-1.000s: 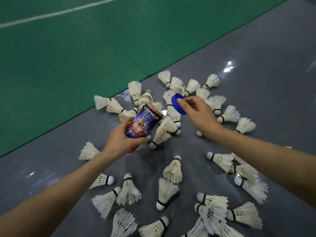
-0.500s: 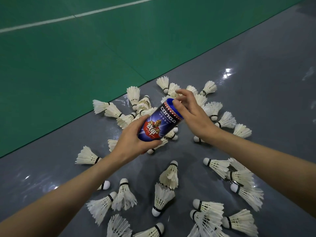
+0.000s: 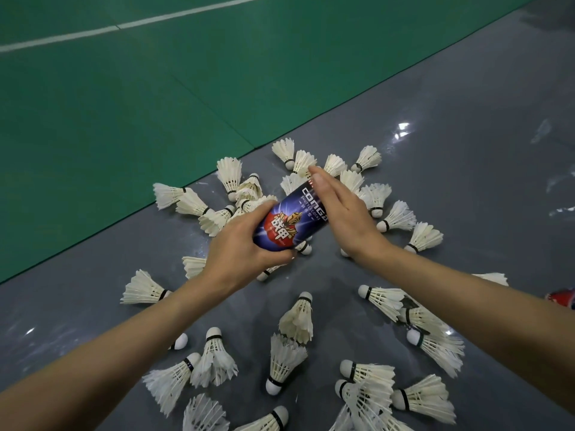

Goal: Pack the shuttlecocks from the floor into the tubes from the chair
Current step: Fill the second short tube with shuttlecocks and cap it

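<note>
Covering the far end of the shuttlecock tube (image 3: 291, 220), the right hand (image 3: 342, 213) hides the tube's mouth, so whether a cap sits there cannot be told. The tube's near end is buried in the left hand (image 3: 239, 253), and the print on its dark blue wall is partly cut by the right palm. At the 3 o'clock edge of the head view a red object (image 3: 563, 301) is cut off by the frame and the right forearm, and too little shows to name it. Several shuttlecocks (image 3: 286, 362) at 6 o'clock run off the bottom edge, and others lie half hidden beneath the forearms.

The ground is a glossy grey floor (image 3: 466, 135) with glints of light at 2 o'clock. A green court mat (image 3: 124, 104) fills the part from 9 to 12 o'clock, meeting the grey along a slanted edge, and a white line (image 3: 124, 24) crosses it near 11 o'clock. The white feather shuttlecocks lie scattered on the grey. There is a thick cluster at 12 o'clock of the hands, with more at 6 o'clock between the forearms.

The tube is at the centre of the view, above the cluster, tilted with its far end toward 1 o'clock. The left hand grips its lower half, fingers and thumb curled round the wall. The right hand lies flat, fingers straight and together, palm pressed on the far end, at 2 o'clock of the left hand.
</note>
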The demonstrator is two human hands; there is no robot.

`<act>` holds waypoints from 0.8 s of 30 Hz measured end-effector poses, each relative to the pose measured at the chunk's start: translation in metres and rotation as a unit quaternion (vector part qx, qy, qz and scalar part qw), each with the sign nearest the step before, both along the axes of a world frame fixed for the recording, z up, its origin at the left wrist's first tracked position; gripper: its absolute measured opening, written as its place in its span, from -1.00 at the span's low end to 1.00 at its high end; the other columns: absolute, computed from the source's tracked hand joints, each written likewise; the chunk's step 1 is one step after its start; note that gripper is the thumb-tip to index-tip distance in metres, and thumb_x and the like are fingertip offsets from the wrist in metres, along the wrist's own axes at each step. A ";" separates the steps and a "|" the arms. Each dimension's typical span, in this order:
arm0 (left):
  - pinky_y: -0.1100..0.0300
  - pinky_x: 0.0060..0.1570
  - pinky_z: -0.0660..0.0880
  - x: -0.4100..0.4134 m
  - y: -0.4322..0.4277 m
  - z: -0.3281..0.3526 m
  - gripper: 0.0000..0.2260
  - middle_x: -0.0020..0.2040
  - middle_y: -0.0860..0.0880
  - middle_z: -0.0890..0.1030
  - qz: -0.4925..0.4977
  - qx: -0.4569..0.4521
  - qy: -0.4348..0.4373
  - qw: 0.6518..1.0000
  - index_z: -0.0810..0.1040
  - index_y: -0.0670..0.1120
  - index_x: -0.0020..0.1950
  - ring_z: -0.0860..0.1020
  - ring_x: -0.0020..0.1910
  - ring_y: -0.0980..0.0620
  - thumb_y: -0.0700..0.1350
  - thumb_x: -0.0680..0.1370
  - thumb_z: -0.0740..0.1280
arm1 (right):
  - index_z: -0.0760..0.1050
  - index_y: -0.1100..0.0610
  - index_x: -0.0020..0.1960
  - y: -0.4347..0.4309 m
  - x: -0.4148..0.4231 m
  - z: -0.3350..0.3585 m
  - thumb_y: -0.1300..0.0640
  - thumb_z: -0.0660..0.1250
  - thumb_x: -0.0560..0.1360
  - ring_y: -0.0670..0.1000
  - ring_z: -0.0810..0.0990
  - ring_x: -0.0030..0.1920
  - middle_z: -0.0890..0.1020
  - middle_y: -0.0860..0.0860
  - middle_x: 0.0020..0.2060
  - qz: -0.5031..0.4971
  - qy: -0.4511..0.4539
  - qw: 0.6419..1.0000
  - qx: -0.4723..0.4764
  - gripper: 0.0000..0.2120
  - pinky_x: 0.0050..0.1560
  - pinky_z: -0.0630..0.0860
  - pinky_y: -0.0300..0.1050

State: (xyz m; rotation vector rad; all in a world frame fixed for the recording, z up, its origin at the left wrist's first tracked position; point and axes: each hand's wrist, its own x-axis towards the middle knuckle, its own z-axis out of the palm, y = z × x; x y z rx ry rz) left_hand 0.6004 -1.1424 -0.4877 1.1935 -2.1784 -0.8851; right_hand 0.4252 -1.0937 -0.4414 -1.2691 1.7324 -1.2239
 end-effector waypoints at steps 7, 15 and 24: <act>0.03 -0.02 0.51 -0.041 0.011 -0.006 -0.26 0.10 0.09 0.57 -0.034 -0.054 -0.039 0.997 0.37 0.14 0.37 0.49 0.04 0.03 0.24 0.23 0.48 | 0.48 -0.19 0.22 0.019 -0.028 0.002 -0.34 0.19 0.47 -0.11 0.49 0.27 0.54 -0.15 0.25 -0.065 -0.104 0.989 0.085 -0.59 0.36 0.37 -0.04; 0.09 -0.06 0.51 -0.119 0.046 -0.001 -0.26 0.08 0.11 0.58 -0.168 -0.039 0.011 0.985 0.40 0.12 0.36 0.49 0.02 0.07 0.22 0.21 0.47 | 0.45 -0.04 -0.04 0.084 -0.082 0.019 -0.06 0.25 0.52 -0.07 0.57 -0.15 0.59 -0.02 -0.09 -0.230 -0.101 0.965 0.081 -0.89 -0.22 0.44 -0.25; 0.01 -0.07 0.58 -0.198 0.067 0.026 -0.29 0.06 0.13 0.55 -0.284 0.044 0.026 0.958 0.36 0.18 0.27 0.55 0.02 0.08 0.28 0.18 0.49 | 0.28 -0.08 0.40 0.145 -0.141 0.041 -0.05 0.43 0.42 0.02 0.54 0.20 0.47 0.01 0.26 -0.243 -0.084 0.964 0.069 -0.40 0.22 0.52 -0.01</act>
